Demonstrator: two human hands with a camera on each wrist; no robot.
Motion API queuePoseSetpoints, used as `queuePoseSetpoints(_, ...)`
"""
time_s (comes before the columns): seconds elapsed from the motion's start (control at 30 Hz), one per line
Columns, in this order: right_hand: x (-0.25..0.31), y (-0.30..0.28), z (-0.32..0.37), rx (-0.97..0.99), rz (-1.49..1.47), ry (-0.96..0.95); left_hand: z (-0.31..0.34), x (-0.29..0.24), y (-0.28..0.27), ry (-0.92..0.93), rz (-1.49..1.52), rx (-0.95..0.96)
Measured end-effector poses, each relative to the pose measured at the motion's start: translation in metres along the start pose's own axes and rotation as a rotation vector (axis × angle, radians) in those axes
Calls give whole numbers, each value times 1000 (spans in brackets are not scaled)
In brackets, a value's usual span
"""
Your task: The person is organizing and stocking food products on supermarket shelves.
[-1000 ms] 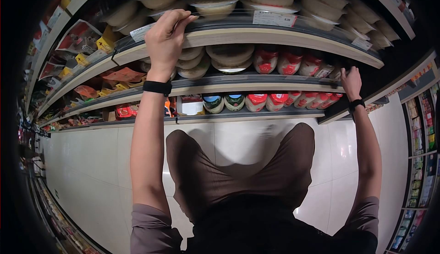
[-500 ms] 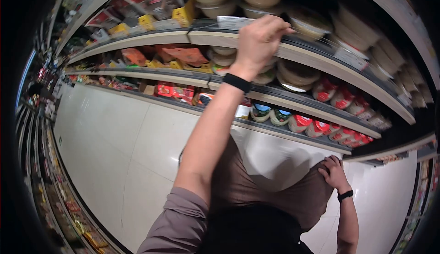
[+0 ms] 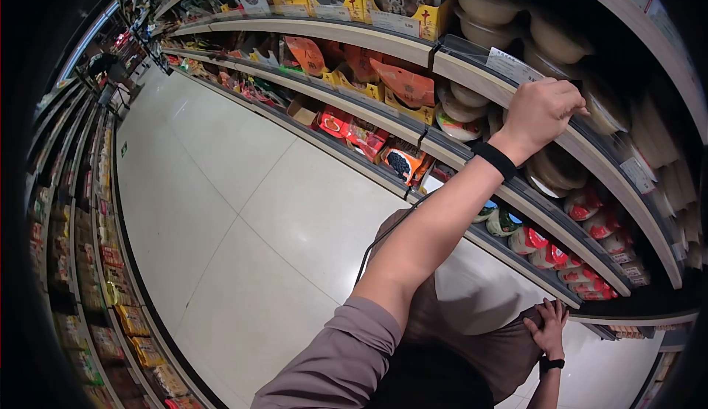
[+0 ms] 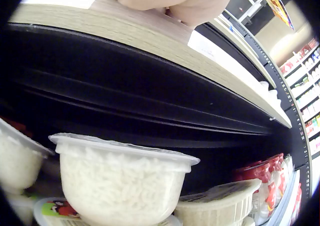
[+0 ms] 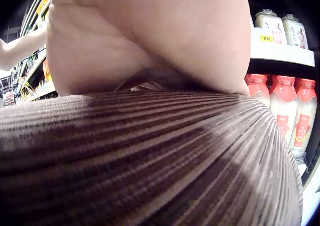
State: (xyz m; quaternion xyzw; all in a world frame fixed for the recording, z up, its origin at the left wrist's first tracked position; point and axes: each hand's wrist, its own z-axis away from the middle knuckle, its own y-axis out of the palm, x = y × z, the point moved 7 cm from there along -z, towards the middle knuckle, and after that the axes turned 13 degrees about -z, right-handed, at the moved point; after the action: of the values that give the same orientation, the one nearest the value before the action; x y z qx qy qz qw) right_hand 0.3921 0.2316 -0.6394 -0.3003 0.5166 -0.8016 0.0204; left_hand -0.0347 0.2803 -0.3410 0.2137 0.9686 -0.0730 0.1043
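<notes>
My left hand (image 3: 542, 110) is up on the shelf edge (image 4: 125, 33), fingers curled over its front lip just beside a price label (image 3: 509, 64); my right hand (image 3: 547, 328) is down on my trouser leg (image 5: 150, 156), palm pressed to the cloth and fingers laid fairly flat, pinching nothing that I can see. My body looks twisted sideways to the shelves with that arm at full stretch, so I judge that much of my balance hangs on this one hooked grip; if the fingers slide off the smooth lip, I could tip toward the tiled floor (image 3: 243, 210). If I pull hard, the strip or the label could tear loose. The rice bowls (image 4: 120, 176) sit stacked right under and behind my knuckles; a jerk of the wrist could knock one out. The red-capped bottles (image 5: 284, 111) stand near my knee; swinging round could clip them.
</notes>
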Motion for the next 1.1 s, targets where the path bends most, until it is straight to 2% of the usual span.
queuePoseSetpoints(0.8, 3, 6, -5, -33, 17, 4, -1, 1, -1, -41, 50, -9)
queuePoseSetpoints(1.0, 2, 9, -3, -16, 42, 37, -1, -3, -7, 54, 22, 33)
queuePoseSetpoints(1.1, 4, 5, 0, -18, 44, 65, -1, -16, -31, 101, 12, 9)
